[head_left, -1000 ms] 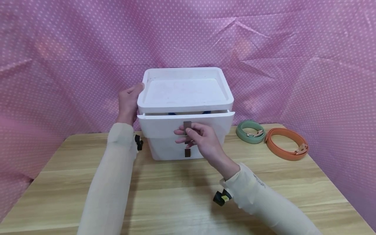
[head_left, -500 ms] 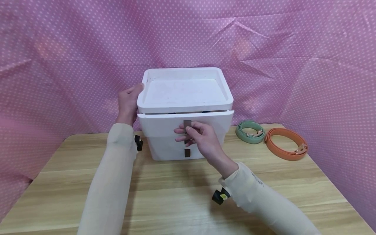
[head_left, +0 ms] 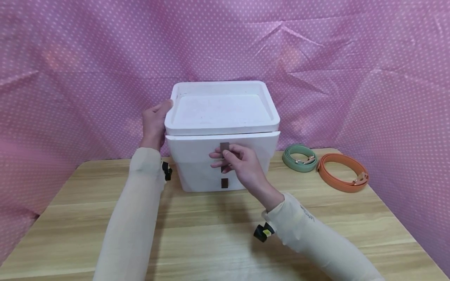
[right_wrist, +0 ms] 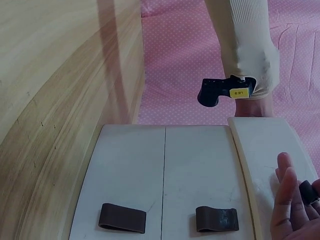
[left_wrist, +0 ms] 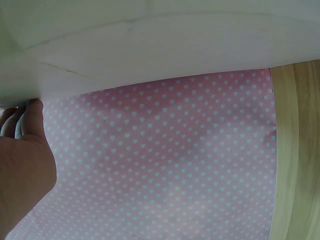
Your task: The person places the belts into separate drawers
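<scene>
Head view: a white cabinet point(head_left: 197, 177) is set upright on a wooden table point(head_left: 204, 238), its lid shaped as a shallow tray point(head_left: 221, 111).
Top drawer: its front point(head_left: 190, 150) is seated directly under the cabinet's lid, with only a thin dark line shown between them; in the right wrist view it is shown standing slightly proud of the fronts below.
Right hand point(head_left: 247, 168): placed before the cabinet's front; the top brown tab point(head_left: 224, 147) is pinched between thumb and fingers.
Left hand point(head_left: 152, 123): laid against the cabinet's left side, thumb at the rim; how far its fingers are curled cannot be told.
Lower tabs: two brown loops point(right_wrist: 122, 218) are fixed on the cabinet's lower fronts.
Belts: a green belt point(head_left: 299, 167) is coiled just right of the cabinet, and an orange belt point(head_left: 334, 183) is coiled farther right.
Backdrop: pink dotted cloth point(head_left: 105, 47) is hung behind the cabinet.
</scene>
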A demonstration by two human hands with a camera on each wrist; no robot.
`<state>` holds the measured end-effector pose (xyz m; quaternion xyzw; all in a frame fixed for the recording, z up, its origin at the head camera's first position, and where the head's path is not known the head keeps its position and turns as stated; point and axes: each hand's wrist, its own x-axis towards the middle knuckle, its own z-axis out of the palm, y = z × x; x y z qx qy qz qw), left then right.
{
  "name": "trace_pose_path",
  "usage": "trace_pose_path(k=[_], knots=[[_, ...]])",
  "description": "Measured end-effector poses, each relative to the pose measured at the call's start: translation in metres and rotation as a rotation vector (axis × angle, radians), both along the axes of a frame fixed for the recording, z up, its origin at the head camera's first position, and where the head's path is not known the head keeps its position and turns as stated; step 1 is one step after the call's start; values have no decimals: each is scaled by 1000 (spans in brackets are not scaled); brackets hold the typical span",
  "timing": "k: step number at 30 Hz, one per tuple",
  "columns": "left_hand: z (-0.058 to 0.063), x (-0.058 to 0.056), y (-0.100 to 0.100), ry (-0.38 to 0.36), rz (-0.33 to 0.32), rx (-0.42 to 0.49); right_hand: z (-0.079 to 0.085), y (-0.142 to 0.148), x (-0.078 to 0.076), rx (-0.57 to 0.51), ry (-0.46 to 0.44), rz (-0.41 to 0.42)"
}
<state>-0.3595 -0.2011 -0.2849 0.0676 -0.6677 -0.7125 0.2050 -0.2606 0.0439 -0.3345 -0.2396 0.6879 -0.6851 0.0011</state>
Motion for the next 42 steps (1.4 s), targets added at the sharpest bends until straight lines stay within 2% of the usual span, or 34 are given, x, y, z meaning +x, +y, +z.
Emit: trace_pose_path(k=[16,42], knots=[[-1,2,0,-7,-5,-23,0,0,-5,-3,-7,-4],[0,3,-1,-23,-21,-10,1,1,-12,9,-8,-11]])
